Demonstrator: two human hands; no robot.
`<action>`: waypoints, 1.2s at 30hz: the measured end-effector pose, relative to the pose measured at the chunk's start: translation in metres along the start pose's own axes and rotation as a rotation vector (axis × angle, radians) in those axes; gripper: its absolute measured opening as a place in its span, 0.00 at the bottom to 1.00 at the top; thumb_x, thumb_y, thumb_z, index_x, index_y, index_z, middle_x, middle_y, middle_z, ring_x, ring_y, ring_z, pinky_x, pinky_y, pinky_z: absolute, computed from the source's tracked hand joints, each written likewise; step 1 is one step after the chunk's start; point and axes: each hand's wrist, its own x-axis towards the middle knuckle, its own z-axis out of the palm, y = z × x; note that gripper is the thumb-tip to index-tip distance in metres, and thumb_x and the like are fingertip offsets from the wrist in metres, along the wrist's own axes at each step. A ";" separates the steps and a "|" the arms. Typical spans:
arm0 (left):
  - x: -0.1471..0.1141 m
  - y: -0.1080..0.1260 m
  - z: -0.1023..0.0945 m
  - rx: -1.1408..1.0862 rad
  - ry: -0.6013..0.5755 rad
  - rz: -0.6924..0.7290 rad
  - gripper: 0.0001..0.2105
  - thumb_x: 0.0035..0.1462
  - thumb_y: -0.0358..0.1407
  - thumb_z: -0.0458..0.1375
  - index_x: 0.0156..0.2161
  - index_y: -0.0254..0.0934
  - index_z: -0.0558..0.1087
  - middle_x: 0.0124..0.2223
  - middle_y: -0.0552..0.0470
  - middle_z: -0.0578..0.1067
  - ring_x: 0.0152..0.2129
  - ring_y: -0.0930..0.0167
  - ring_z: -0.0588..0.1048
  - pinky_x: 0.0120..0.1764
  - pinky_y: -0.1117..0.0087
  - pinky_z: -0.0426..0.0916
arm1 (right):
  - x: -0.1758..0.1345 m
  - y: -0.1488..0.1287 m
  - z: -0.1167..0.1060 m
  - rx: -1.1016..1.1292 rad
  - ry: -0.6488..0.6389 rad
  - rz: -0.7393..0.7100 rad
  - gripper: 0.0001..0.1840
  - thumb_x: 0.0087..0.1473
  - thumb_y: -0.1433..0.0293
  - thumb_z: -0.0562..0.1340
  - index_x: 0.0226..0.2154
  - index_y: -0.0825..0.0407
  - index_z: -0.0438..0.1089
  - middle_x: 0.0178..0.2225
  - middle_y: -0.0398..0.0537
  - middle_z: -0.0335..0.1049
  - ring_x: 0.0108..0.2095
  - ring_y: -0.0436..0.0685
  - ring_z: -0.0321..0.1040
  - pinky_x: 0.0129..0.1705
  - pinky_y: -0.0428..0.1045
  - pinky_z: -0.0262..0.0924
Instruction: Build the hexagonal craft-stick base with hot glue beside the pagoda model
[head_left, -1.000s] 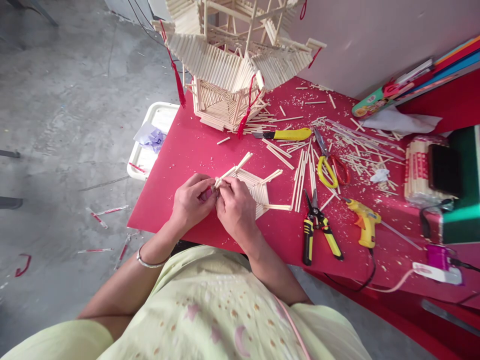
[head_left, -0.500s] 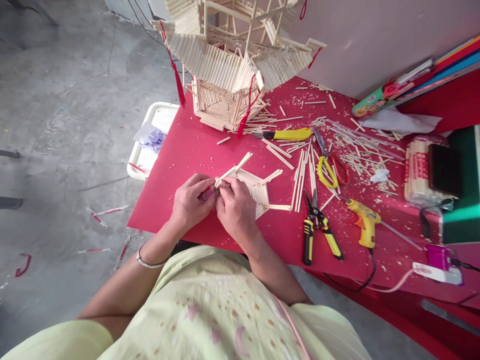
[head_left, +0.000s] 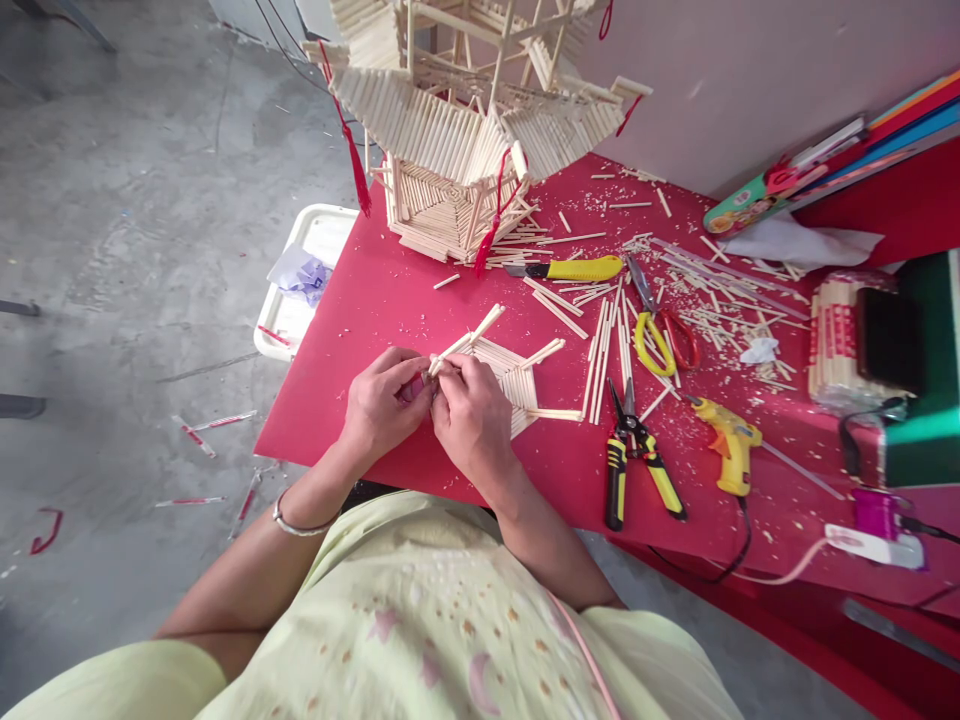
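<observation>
Near the table's front edge, my left hand [head_left: 386,400] and my right hand [head_left: 474,408] meet with fingers closed in a pinch. Both grip the near-left end of a pale wooden stick piece [head_left: 454,347] that belongs to a flat stick panel [head_left: 517,384]. Pairs of sticks jut out from the panel's corners. My right hand covers part of the panel. The exact fingertip contact is partly hidden. Beyond my hands rises a tiered pavilion model [head_left: 450,130] of the same sticks, hung with red tassels [head_left: 489,240].
On the red table [head_left: 330,360] lie a yellow utility knife [head_left: 585,268], scissors [head_left: 656,330], pruning shears [head_left: 634,450], a glue gun [head_left: 724,440] with its cord, and scattered sticks and crumbs. A bundle of sticks [head_left: 832,340] with a phone [head_left: 889,340] on it sits right. A white tray [head_left: 330,225] stands left.
</observation>
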 end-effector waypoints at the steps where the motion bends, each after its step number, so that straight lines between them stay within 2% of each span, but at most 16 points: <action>1: 0.000 0.000 0.000 0.000 -0.001 -0.001 0.05 0.57 0.29 0.60 0.37 0.38 0.78 0.44 0.49 0.80 0.28 0.75 0.73 0.32 0.74 0.67 | 0.000 0.000 0.000 0.000 0.001 -0.001 0.20 0.68 0.75 0.54 0.58 0.51 0.71 0.53 0.55 0.72 0.52 0.61 0.68 0.55 0.55 0.68; 36: 0.000 0.000 0.000 0.002 -0.001 0.004 0.04 0.57 0.29 0.60 0.35 0.38 0.78 0.43 0.50 0.79 0.28 0.76 0.73 0.31 0.75 0.66 | 0.000 0.000 0.001 0.002 0.001 0.000 0.20 0.69 0.75 0.54 0.58 0.52 0.71 0.53 0.55 0.72 0.53 0.61 0.68 0.56 0.55 0.68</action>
